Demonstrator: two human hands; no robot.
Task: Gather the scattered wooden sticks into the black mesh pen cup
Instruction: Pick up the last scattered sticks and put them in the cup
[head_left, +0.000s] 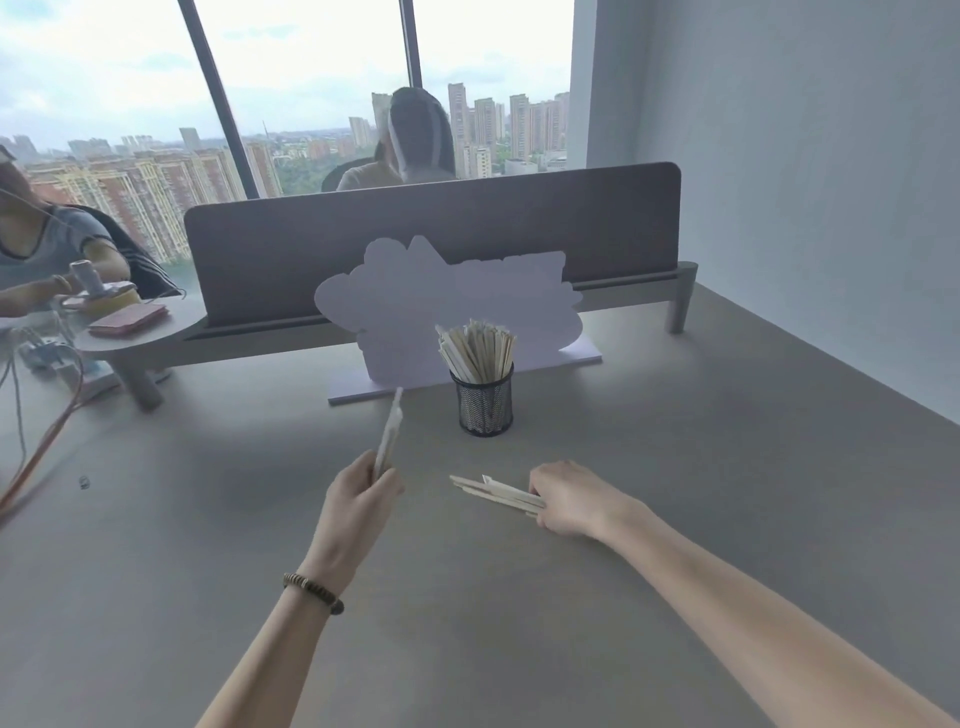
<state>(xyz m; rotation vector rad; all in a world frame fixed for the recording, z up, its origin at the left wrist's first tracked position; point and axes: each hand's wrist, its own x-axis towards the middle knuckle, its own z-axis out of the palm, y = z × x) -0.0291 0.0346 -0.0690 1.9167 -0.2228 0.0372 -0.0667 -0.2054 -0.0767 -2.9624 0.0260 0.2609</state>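
no writing is readable anywhere. one black mesh pen cup (485, 402) stands on the grey desk (675, 467), packed with wooden sticks (478, 351). the left hand (358, 501) grips one blurred stick (389, 436), perhaps paper-wrapped, angled toward the cup. the right hand (569, 501) holds a small bundle of sticks (498, 493), maybe three, low over the desk.

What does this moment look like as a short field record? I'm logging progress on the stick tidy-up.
cup: black mesh pen cup upright on the grey table, packed with sticks
left hand: left hand grips a small bundle pointing up and away
right hand: right hand holds several sticks low, pointing left
loose sticks on table: none visible
behind cup: white cutout sign
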